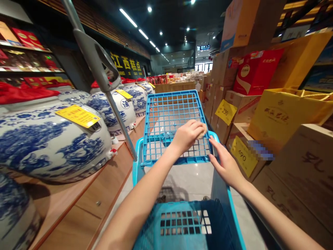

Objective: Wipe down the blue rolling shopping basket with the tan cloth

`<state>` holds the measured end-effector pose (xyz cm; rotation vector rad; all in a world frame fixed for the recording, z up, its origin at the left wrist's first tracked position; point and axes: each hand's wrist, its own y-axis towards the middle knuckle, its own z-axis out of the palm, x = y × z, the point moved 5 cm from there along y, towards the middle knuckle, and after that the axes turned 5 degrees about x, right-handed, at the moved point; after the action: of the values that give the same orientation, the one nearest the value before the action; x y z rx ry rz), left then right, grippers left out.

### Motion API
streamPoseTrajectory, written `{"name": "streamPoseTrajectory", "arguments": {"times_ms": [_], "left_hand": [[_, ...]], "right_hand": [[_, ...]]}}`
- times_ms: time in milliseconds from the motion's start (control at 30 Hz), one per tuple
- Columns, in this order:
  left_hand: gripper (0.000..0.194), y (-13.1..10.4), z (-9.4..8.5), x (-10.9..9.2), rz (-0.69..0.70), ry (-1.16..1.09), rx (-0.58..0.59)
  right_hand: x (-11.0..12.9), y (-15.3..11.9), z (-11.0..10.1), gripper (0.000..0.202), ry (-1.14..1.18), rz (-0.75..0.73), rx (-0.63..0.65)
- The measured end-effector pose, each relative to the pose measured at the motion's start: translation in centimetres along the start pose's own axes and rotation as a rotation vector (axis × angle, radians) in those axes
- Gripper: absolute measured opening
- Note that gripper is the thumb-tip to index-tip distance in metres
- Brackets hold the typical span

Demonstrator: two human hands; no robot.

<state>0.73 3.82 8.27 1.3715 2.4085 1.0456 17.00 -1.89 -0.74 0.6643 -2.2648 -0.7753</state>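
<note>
A blue plastic shopping cart (234, 211) stands in front of me, its lattice panel (171, 100) tilted up at the far end. My left hand (189, 134) reaches over the lattice, fingers closed round a bunched tan cloth (202, 132). The cloth is mostly hidden in the hand and lies close to the panel's right side. My right hand (226, 165) is at the panel's lower right corner, fingers and thumb apart, their tips against the blue edge. A grey handle (97, 59) on a metal pole rises at the cart's left side.
Large blue-and-white porcelain jars (52, 139) with red cloth tops line a wooden platform (88, 201) on the left. Stacked cartons (299, 173), a yellow gift bag (281, 114) and a red box (256, 73) crowd the right. Tiled floor (192, 180) shows beneath the panel.
</note>
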Motion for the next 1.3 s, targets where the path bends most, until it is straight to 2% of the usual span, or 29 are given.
{"name": "streamPoseTrajectory", "arguments": {"times_ms": [133,200,233,300,433,500,567,667,733,833,933,1067,1133,1200,1267,1300], "left_hand": [[0.037,-2.4,-4.1,6.0,-0.399,0.112,-0.305],[0.038,-3.2,-4.6,6.9,-0.486,0.127,-0.359],[0.038,-3.1,-4.3,6.6,-0.481,0.119,-0.350],[0.036,-2.3,-2.7,4.5,-0.379,0.083,-0.274],[0.017,0.1,1.6,-2.2,0.071,0.074,0.035],[0.016,0.5,2.3,-3.4,0.150,0.098,0.091],[0.019,0.4,1.5,-2.4,0.083,0.097,0.051],[0.035,-0.8,-1.2,1.8,-0.165,0.096,-0.111],[0.038,-2.1,-3.0,4.6,-0.338,0.115,-0.240],[0.041,-3.3,-4.3,6.8,-0.474,0.118,-0.357],[0.038,-2.9,-3.2,5.8,-0.418,0.042,-0.350],[0.021,-0.7,-0.2,1.4,-0.093,-0.025,-0.137],[0.016,-0.1,0.5,0.0,0.024,-0.013,-0.038],[0.018,-0.1,-0.1,0.5,0.022,0.001,-0.021],[0.026,-1.0,-1.8,2.7,-0.110,0.027,-0.108],[0.033,-1.7,-2.9,4.2,-0.217,0.051,-0.187]], "right_hand": [[0.1,-0.1,0.0,0.050,-0.037,-0.028,0.020],[0.1,-0.1,0.1,0.049,-0.040,-0.029,0.020],[0.1,0.0,0.1,0.048,-0.041,-0.029,0.018],[0.0,0.0,0.3,0.048,-0.046,-0.031,0.014],[-0.3,-0.1,0.3,0.048,-0.052,-0.029,-0.009],[-0.3,-0.1,0.2,0.049,-0.050,-0.025,-0.012],[-0.2,-0.1,0.2,0.050,-0.049,-0.025,0.007],[0.1,0.0,0.2,0.050,-0.067,-0.026,0.032],[0.4,0.1,0.2,0.049,-0.096,-0.029,0.036],[0.6,0.1,0.3,0.049,-0.131,-0.032,0.048],[0.5,0.1,0.3,0.049,-0.146,-0.040,0.051],[0.3,0.0,0.3,0.047,-0.149,-0.054,0.049],[0.1,0.0,0.2,0.046,-0.140,-0.048,0.053],[0.1,-0.1,0.1,0.045,-0.132,-0.046,0.055],[0.1,-0.1,0.0,0.044,-0.129,-0.048,0.053],[0.1,-0.1,0.0,0.044,-0.128,-0.045,0.053]]}}
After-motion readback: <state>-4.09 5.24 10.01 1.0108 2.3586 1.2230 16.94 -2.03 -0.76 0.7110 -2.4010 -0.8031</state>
